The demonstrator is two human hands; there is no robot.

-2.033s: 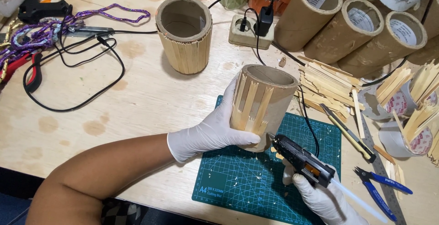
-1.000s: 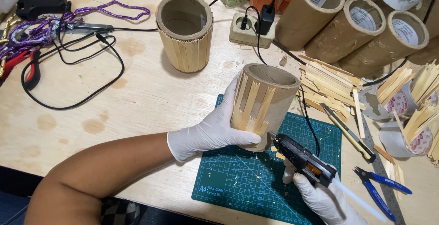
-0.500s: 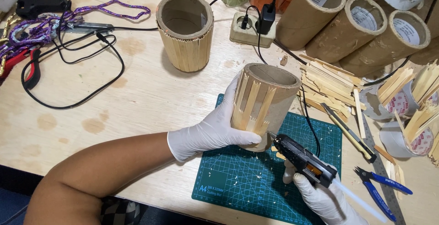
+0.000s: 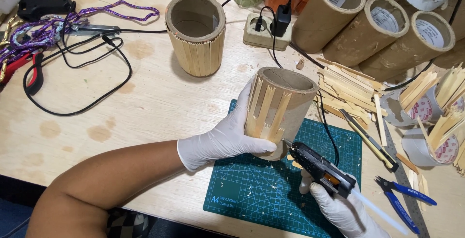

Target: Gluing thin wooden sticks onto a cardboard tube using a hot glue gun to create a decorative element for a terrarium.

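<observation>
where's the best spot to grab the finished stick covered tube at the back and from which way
Probably around the mid-height of the stick-covered tube, from the near side, fingers wrapping its round wall. It stands upright with its open end up on the wooden table, and the power strip and cables crowd its right and far sides.

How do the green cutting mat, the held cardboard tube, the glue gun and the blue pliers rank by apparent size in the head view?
1. Green cutting mat
2. Held cardboard tube
3. Glue gun
4. Blue pliers
Gun and pliers look close in length; the gun is bulkier.
</observation>
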